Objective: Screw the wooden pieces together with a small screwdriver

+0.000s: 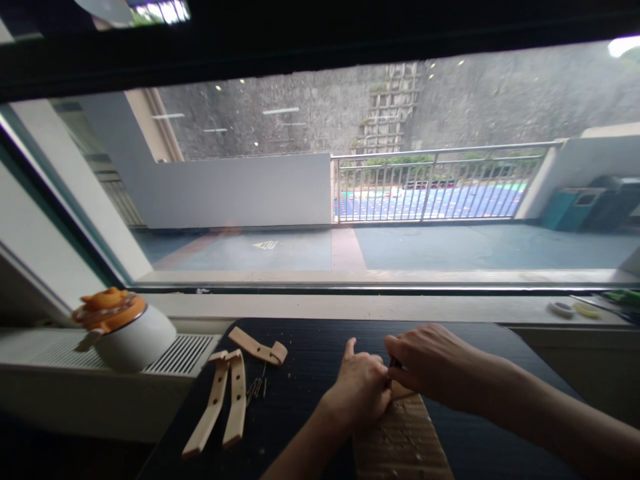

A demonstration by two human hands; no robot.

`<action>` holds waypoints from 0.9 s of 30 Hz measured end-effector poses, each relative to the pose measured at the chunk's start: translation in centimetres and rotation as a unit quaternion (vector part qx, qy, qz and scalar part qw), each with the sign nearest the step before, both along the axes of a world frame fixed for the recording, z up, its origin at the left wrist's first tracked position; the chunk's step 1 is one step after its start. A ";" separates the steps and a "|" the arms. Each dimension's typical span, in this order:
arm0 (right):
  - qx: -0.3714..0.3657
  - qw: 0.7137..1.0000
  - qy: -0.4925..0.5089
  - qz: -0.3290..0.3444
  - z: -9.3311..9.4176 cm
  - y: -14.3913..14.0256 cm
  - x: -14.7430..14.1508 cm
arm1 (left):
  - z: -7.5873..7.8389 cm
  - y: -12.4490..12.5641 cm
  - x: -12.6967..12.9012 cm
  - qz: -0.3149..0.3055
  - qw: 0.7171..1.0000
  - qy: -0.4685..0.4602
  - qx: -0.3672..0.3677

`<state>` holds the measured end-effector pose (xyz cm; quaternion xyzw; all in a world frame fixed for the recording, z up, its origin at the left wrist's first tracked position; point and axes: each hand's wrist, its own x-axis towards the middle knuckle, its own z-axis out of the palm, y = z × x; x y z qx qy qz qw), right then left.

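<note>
Both of my hands meet over a worn wooden board (pixel 403 447) on the dark table. My left hand (pixel 363 387) is closed at the board's far edge, its thumb raised; what it grips is hidden. My right hand (pixel 430 363) is curled in a fist against it, around a small dark object (pixel 395 363) whose kind I cannot make out. A pale piece of wood (pixel 403 392) shows beneath the hands on the board. To the left lie three hooked wooden pieces with holes, one (pixel 260 347) farther back and two (pixel 235 400) side by side.
Several thin metal screws or bits (pixel 257 387) lie beside the wooden pieces. Wood crumbs dot the black table (pixel 300 333). A white pot with an orange lid (pixel 135 337) stands on the left ledge. Tape rolls (pixel 561 309) rest on the right sill, below a wide window.
</note>
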<state>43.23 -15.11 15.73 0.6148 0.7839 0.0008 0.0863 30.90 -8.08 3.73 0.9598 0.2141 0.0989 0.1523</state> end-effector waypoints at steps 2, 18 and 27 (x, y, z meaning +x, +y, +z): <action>-0.004 1.000 0.016 0.011 0.3 -0.2 0.1 | -0.1 0.0 0.0 0.005 1.000 0.000 0.001; 0.006 1.000 0.010 -0.019 -0.1 0.0 0.5 | -0.6 0.1 0.0 -0.001 1.000 -0.014 0.011; 0.005 1.000 0.024 0.018 -0.1 0.2 0.8 | -0.6 0.1 0.1 0.003 1.000 -0.013 0.011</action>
